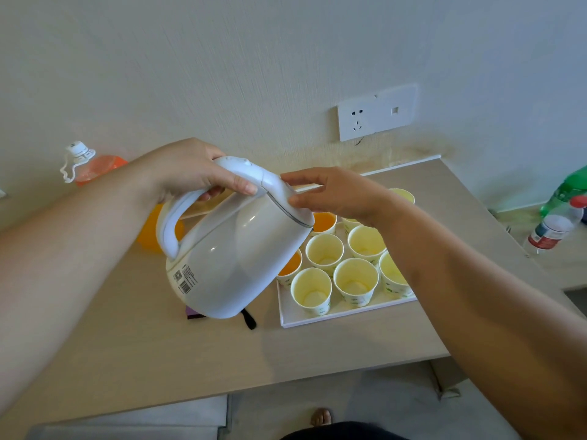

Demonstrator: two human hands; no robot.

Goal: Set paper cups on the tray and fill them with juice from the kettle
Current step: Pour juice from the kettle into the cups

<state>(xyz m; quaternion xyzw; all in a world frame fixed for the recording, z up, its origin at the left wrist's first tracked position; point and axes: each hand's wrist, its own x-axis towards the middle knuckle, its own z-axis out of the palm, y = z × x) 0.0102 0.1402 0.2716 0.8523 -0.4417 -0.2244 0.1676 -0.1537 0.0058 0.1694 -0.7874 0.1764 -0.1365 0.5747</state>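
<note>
- Two bare forearms reached in from the near edge, over a beige wood-grain table (317, 360).
- Left hand (190, 173) was wrapped round the top of the handle of a white plastic kettle (235, 258), thumb pressed along the upper side, holding it clear of the table.
- Kettle body was tilted, base toward the person and spout end over the back-left corner of a white rectangular tray (317, 322); no stream could be seen.
- Right hand (336, 195) was loosely spread, gripping nothing, its fingertips (295, 201) resting on the kettle's lid near the rim.
- Pale yellow paper cups (324, 249) with green print stood upright in close rows on the tray; most looked empty.
- Two cups held orange juice: one (324, 220) just under the spout end, another (290, 265) partly hidden behind the kettle.
- A large clear bottle of orange drink (95, 168) with a white cap stood behind the left arm by the wall.
- A green bottle (568, 192) and a clear water bottle (556, 227) stood at far right.
</note>
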